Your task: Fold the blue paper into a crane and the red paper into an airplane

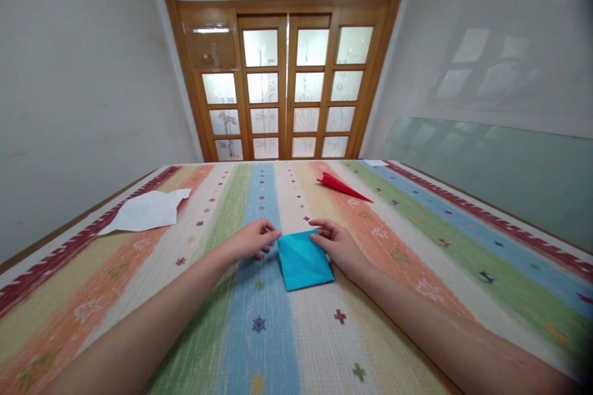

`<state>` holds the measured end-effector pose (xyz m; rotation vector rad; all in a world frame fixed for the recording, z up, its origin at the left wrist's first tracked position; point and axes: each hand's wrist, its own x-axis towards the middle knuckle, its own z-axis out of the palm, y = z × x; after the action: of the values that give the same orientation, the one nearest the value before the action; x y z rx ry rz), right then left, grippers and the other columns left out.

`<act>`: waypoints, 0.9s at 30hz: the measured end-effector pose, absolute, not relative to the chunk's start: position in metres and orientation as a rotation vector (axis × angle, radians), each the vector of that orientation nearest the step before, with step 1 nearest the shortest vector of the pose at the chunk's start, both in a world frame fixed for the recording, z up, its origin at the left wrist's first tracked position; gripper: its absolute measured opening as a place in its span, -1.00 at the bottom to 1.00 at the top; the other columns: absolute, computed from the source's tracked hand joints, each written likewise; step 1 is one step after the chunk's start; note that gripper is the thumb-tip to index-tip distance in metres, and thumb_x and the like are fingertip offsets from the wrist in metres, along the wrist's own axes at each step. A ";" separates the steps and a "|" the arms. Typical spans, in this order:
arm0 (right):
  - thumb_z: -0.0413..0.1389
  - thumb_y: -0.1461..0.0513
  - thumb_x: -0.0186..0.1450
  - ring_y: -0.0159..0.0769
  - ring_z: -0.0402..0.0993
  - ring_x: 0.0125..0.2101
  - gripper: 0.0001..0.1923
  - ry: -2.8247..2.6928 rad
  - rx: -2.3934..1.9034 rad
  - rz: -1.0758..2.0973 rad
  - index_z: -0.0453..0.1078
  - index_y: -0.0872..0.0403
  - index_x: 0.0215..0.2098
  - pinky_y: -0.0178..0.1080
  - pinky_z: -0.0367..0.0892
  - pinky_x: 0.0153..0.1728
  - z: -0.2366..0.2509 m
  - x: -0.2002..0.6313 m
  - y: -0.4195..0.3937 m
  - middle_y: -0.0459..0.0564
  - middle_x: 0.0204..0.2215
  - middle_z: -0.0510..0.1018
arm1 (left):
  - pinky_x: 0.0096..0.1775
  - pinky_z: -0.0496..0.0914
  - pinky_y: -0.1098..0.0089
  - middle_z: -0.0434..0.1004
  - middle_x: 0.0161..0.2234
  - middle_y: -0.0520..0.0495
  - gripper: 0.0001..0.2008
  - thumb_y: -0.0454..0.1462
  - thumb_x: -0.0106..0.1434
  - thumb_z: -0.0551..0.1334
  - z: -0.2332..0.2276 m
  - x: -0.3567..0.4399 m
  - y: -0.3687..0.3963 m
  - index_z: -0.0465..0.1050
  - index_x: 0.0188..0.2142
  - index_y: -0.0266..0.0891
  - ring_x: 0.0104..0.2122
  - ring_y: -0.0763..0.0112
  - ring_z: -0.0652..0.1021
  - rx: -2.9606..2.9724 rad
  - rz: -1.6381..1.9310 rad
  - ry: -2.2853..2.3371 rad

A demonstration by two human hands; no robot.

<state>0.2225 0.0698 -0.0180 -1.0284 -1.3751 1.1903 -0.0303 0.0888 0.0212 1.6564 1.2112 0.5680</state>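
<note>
Striped cloth in many colours covers the worktop, with a wooden glazed door behind it. Far left lies a white sheet of paper. The left hand rests with its fingers curled together, tips touching the blue paper's upper left corner. That blue folded paper lies flat at centre. The right hand pinches its upper right edge. Beyond, well apart, sits a red paper plane.
</note>
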 end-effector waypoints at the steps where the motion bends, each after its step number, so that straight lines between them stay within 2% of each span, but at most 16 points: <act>1: 0.28 0.13 0.16 -0.42 0.32 -0.48 -0.59 -1.412 -1.022 1.196 0.42 0.06 -0.05 -0.36 0.14 -0.51 -0.016 0.221 0.067 -0.13 -0.45 0.44 | -0.38 0.37 0.42 0.54 -0.15 -0.21 -0.57 0.01 0.17 0.27 0.022 -0.029 0.088 0.43 -0.10 -0.25 -0.27 0.29 0.55 1.748 0.658 1.197; 3: 0.27 0.14 0.18 -0.42 0.31 -0.50 -0.60 -1.476 -1.009 1.210 0.41 0.06 -0.03 -0.36 0.12 -0.52 -0.013 0.218 0.062 -0.14 -0.47 0.44 | -0.28 0.38 0.40 0.54 -0.13 -0.20 -0.58 -0.05 0.17 0.30 0.021 -0.024 0.085 0.45 -0.05 -0.23 -0.20 0.26 0.53 1.913 0.736 1.100; 5: 0.25 0.15 0.20 -0.43 0.29 -0.51 -0.60 -1.516 -0.990 1.238 0.40 0.06 -0.01 -0.36 0.12 -0.53 -0.011 0.215 0.058 -0.15 -0.48 0.43 | -0.24 0.37 0.39 0.56 -0.17 -0.15 -0.60 -0.12 0.17 0.31 0.018 -0.018 0.081 0.46 -0.03 -0.21 -0.22 0.28 0.53 1.979 0.713 1.009; 9: 0.24 0.15 0.21 -0.39 0.34 -0.49 -0.60 -1.531 -0.976 1.259 0.39 0.05 0.00 -0.34 0.17 -0.50 -0.012 0.215 0.058 -0.11 -0.45 0.48 | -0.36 0.30 0.45 0.52 -0.37 -0.05 -0.71 -0.25 0.15 0.28 0.004 -0.007 0.075 0.52 -0.11 -0.23 -0.38 0.38 0.48 1.946 0.706 0.968; 12: 0.23 0.15 0.22 -0.31 0.44 -0.34 -0.60 -1.524 -0.964 1.212 0.39 0.05 0.01 -0.29 0.29 -0.37 -0.015 0.216 0.061 -0.04 -0.32 0.53 | -0.45 0.21 0.47 0.46 -0.46 0.01 -0.67 -0.25 0.16 0.26 -0.008 -0.004 0.078 0.51 -0.06 -0.25 -0.49 0.45 0.41 1.798 0.747 0.955; 15: 0.22 0.15 0.22 -0.25 0.46 -0.21 -0.57 -1.537 -0.976 1.176 0.39 0.04 0.05 -0.22 0.35 -0.24 -0.019 0.217 0.063 0.04 -0.15 0.54 | -0.43 0.23 0.46 0.49 -0.44 -0.01 -0.61 -0.22 0.18 0.26 -0.015 -0.006 0.083 0.48 0.01 -0.26 -0.51 0.46 0.40 1.643 0.813 0.941; 20: 0.22 0.15 0.20 -0.27 0.45 -0.24 -0.43 -1.579 -1.013 1.141 0.31 0.03 0.17 -0.20 0.37 -0.24 -0.019 0.217 0.064 0.08 -0.07 0.50 | -0.37 0.26 0.43 0.57 -0.35 -0.07 -0.63 -0.22 0.16 0.28 -0.016 -0.008 0.085 0.53 -0.03 -0.27 -0.43 0.42 0.46 1.539 0.908 0.951; 23: 0.21 0.16 0.21 -0.30 0.43 -0.30 -0.47 -1.592 -1.034 1.118 0.33 0.05 0.14 -0.24 0.36 -0.32 -0.018 0.216 0.062 0.07 -0.13 0.51 | -0.27 0.31 0.39 0.61 -0.26 -0.12 -0.68 -0.24 0.14 0.28 -0.015 -0.006 0.084 0.56 -0.10 -0.27 -0.34 0.35 0.51 1.521 0.920 0.972; 27: 0.20 0.16 0.22 -0.35 0.39 -0.45 -0.66 -1.623 -1.073 1.109 0.41 0.06 -0.04 -0.28 0.33 -0.43 -0.018 0.216 0.059 -0.04 -0.38 0.50 | -0.18 0.34 0.34 0.62 -0.24 -0.12 -0.77 -0.25 0.13 0.29 -0.013 -0.006 0.084 0.58 -0.21 -0.26 -0.25 0.29 0.54 1.537 0.926 1.006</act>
<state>0.2158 0.0590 -0.0177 -1.0729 -1.6228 1.1094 -0.0060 0.0839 -0.0133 1.5372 1.0060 0.9258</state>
